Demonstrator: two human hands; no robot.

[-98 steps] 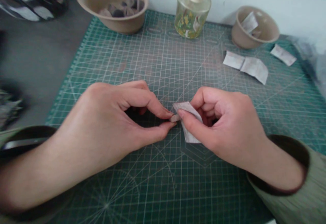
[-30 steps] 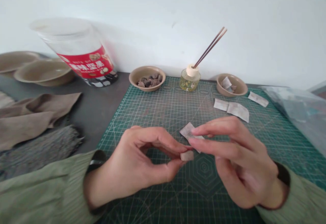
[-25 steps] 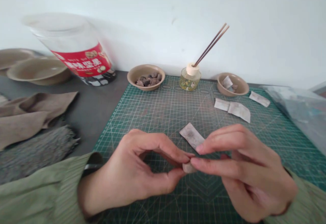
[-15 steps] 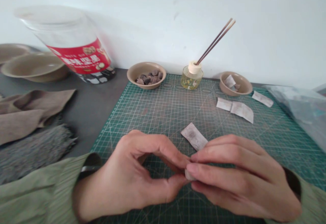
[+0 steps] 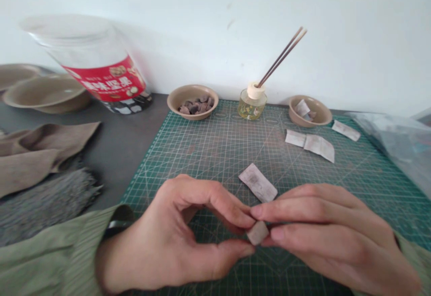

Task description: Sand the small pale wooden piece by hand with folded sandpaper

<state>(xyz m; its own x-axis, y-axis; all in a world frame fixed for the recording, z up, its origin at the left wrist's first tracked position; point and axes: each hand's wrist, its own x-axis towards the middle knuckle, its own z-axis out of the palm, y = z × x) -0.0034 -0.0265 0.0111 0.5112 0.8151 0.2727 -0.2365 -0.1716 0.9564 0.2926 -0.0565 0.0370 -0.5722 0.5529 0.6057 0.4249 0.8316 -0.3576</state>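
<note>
Between my two hands, above the green cutting mat (image 5: 202, 143), is a small greyish-brown block (image 5: 257, 233), perhaps stone, with one flat face showing. My left hand (image 5: 182, 233) pinches it from the left between thumb and index finger. From the right, the fingertips of my right hand (image 5: 330, 233) press against it; that thumb is mostly hidden behind the fingers. Just beyond the fingers a stained whitish paper strip (image 5: 258, 183) lies on the mat.
A bowl of dark stones (image 5: 193, 103), a reed diffuser (image 5: 252, 103) and a bowl with paper pieces (image 5: 310, 111) stand by the wall. More paper (image 5: 310, 143) lies right, beside a plastic bag (image 5: 400, 139). At left are a large jar (image 5: 101, 67), brown cloth (image 5: 50, 148) and grey cloth (image 5: 50, 208).
The block's flat face has come into view between the fingers. My right hand has shifted slightly right and down, its fingers moving off the front of the block.
</note>
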